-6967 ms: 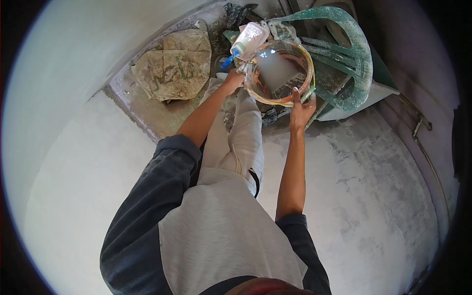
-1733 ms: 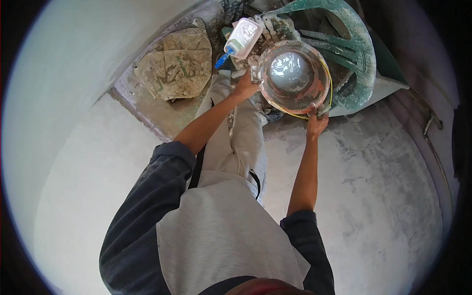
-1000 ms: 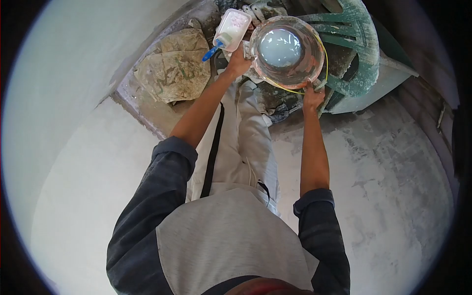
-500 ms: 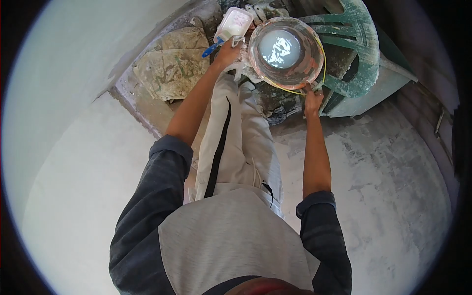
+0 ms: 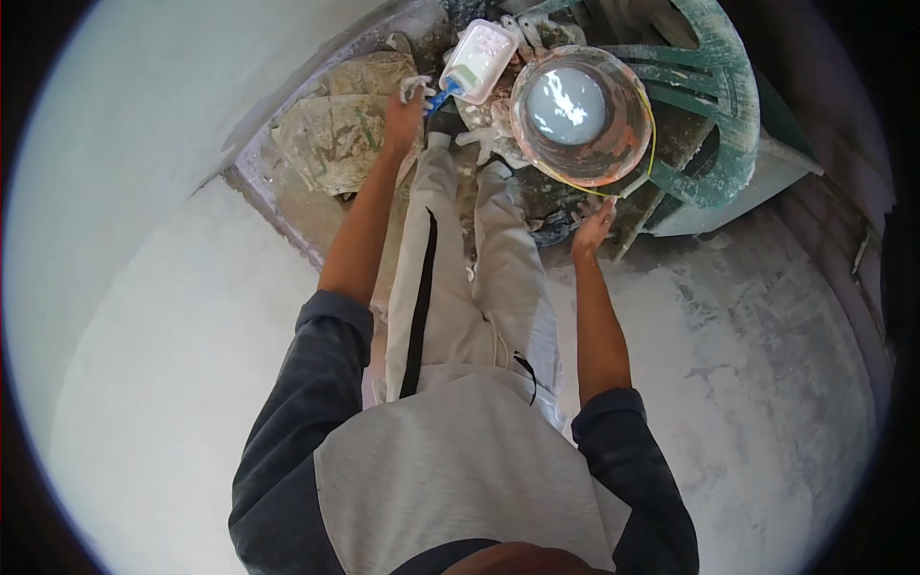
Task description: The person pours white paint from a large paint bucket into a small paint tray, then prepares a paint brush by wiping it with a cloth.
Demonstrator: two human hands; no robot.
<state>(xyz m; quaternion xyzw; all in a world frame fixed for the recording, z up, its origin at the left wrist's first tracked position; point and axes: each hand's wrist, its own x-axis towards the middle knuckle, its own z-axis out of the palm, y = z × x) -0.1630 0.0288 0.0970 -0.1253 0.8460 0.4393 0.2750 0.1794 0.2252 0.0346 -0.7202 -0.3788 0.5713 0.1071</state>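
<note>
Currently, the bucket (image 5: 625, 158) sits toward the upper centre of the frame, its mouth facing the camera and pale liquid (image 5: 565, 103) visible inside. Its support is hidden. The yellow handle (image 5: 654, 136) hangs around the rim's lower right side.

The right hand (image 5: 594, 225) is released, with its fingers spread just below the handle; fingertip contact cannot be confirmed. The left hand (image 5: 403, 120), at the upper left, has white residue on its fingers and lies beside the blue handle of the brush (image 5: 446, 94). Whether it grasps that handle cannot be determined. The bristle end rests over the edge of the white tray (image 5: 484, 56), left of the bucket.

For sound handling, hold the brush by its dry blue portion and avoid dragging the tray. Wet residue probably reduces grip, so wipe the fingers first. Maintain the bucket level; a knock to its rim could spill the liquid. Allow clearance from the green chair (image 5: 736, 105) at the upper right and the stained sack (image 5: 331, 139) at the upper left.
</note>
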